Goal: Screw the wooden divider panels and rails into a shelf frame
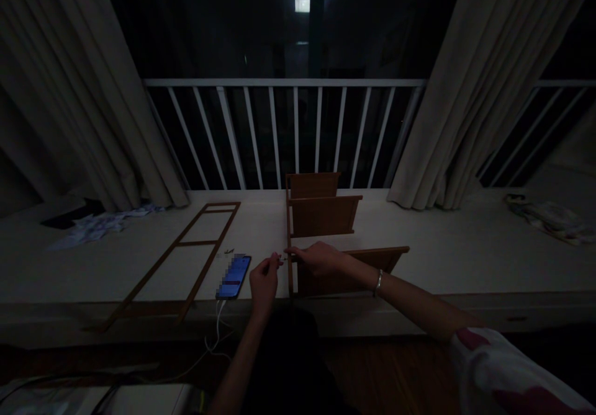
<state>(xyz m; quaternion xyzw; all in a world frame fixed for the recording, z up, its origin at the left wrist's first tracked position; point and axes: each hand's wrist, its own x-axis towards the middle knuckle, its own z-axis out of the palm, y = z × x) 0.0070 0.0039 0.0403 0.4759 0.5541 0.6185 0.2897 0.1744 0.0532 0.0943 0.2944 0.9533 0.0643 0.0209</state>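
Taking the meeting point of the two hands as the clock's centre, the wooden rack (pixel 326 218) stands on the window ledge (pixel 465 260), its long side rail running toward 12 and its three panels reaching out between 12 and 4. The right hand (pixel 319 258) grasps the rack where the rail meets the nearest panel; its forearm, with a bracelet (pixel 378 281), crosses that panel and covers part of its top edge. The left hand (pixel 264 278) is pinched on a small thin item (pixel 282 258) against the rail, too dark to identify.

Toward 8, just beside the left hand, a lit phone (pixel 234 277) lies between it and a ladder-like wooden frame (pixel 198 242) at 9, which overhangs the ledge's front edge. A white cable (pixel 218 328) trails off from the phone toward 7. A few small pieces (pixel 228 252) lie above the phone. Papers or cloth (pixel 100 224) rest near 10 under the left curtain (pixel 116 123); a crumpled cloth (pixel 549 216) lies near 2, beyond the right curtain (pixel 447 92). A white railing (pixel 284 82) closes off 12.
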